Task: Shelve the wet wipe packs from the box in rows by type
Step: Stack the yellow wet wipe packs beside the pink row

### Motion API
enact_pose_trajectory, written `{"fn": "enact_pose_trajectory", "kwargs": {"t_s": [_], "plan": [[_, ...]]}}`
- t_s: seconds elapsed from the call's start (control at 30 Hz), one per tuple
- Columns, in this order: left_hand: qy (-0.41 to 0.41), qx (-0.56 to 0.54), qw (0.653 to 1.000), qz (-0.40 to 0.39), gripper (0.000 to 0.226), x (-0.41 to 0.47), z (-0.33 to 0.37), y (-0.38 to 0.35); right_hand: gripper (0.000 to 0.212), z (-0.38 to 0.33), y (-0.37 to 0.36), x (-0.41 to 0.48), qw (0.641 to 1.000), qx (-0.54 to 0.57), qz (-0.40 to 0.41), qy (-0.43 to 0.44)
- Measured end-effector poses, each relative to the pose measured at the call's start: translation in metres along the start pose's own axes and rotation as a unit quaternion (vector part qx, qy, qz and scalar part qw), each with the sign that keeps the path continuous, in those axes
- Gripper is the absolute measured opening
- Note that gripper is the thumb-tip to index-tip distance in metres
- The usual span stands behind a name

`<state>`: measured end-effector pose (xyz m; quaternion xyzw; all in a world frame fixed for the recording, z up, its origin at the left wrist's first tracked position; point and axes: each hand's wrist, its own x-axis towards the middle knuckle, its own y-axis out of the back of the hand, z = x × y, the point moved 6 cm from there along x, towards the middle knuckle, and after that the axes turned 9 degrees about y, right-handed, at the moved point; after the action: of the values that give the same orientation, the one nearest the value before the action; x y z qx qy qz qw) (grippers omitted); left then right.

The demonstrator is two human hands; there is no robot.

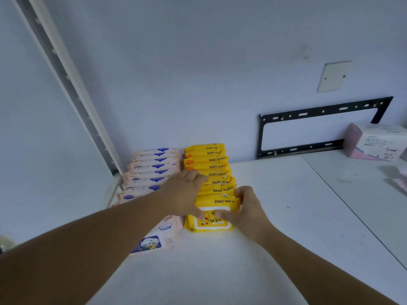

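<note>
Forearms (77, 249): both bare, reaching in from the near edge toward the packs, seen from the head camera.
Left hand (184, 194): fingers curled over the tops of the yellow packs (211, 167), with the thumb down at the nearest yellow pack (211, 225).
Right hand (244, 208): fingers clamped over that pack's right end, thumb on its front face.
Surface: white shelf top (275, 216), scuffed. A seam on the right divides it from a second white top (363, 183).
Room: pale wall (198, 73). A slotted upright rail (66, 75) stands at the left, and a black metal bracket frame (319, 112) and a blank cover plate (334, 76) are on the wall at the far right.
Yellow count: eight, standing on edge in one row from far to near. All are marked BABY WIPES, and the nearest also shows its duck-printed front.
Pink count: eight blue-marked top edges of pink packs (154, 166) in a row touching the yellow row on its left. The left arm hides part of it, and one pink front (154, 241) shows below the arm.
Other: one pink-and-white carton (378, 143) marked N95, far right.
</note>
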<state>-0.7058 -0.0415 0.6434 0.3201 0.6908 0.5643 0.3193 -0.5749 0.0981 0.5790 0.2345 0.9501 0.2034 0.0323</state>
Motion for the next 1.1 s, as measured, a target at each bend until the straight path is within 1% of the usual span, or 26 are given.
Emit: {"fn": "enact_pose_trajectory", "kwargs": {"t_s": [0.03, 0.07, 0.1, 0.27, 0.4, 0.53, 0.7, 0.9, 0.97, 1.1], "plan": [[-0.001, 0.007, 1.0, -0.001, 0.113, 0.002, 0.0, 0.0, 0.083, 0.003, 0.003, 0.001, 0.999, -0.034, 0.004, -0.007], [-0.003, 0.013, 1.0, -0.002, 0.114, 0.003, 0.0, 0.0, 0.093, 0.006, 0.004, 0.002, 0.998, -0.065, 0.007, -0.014], [-0.007, 0.02, 1.0, -0.001, 0.113, 0.003, -0.001, -0.001, 0.096, 0.007, 0.004, 0.004, 0.996, -0.09, 0.004, -0.016], [-0.033, 0.073, 0.996, 0.046, 0.1, 0.003, 0.0, 0.001, 0.075, 0.004, -0.006, 0.014, 0.98, -0.196, -0.031, 0.032], [-0.046, 0.106, 0.991, 0.074, 0.093, 0.005, 0.003, 0.005, 0.07, 0.0, -0.01, 0.016, 0.963, -0.255, -0.029, 0.083], [-0.039, 0.127, 0.987, 0.094, 0.091, 0.01, 0.005, 0.009, 0.067, -0.004, -0.012, 0.016, 0.946, -0.302, -0.009, 0.119], [-0.019, 0.13, 0.987, 0.091, 0.088, 0.005, 0.01, 0.01, 0.066, -0.008, -0.01, 0.007, 0.944, -0.308, 0.02, 0.12], [0.023, 0.105, 0.991, 0.074, 0.084, -0.01, 0.013, 0.012, 0.07, -0.008, -0.001, 0.003, 0.959, -0.269, -0.017, 0.089], [0.028, 0.081, 0.993, 0.08, 0.083, -0.017, 0.016, 0.015, 0.074, -0.01, 0.003, 0.001, 0.96, -0.262, -0.031, 0.092], [0.014, -0.009, 0.994, 0.109, 0.074, -0.036, 0.025, 0.026, 0.077, -0.008, 0.018, -0.006, 0.962, -0.253, -0.042, 0.096]]}}
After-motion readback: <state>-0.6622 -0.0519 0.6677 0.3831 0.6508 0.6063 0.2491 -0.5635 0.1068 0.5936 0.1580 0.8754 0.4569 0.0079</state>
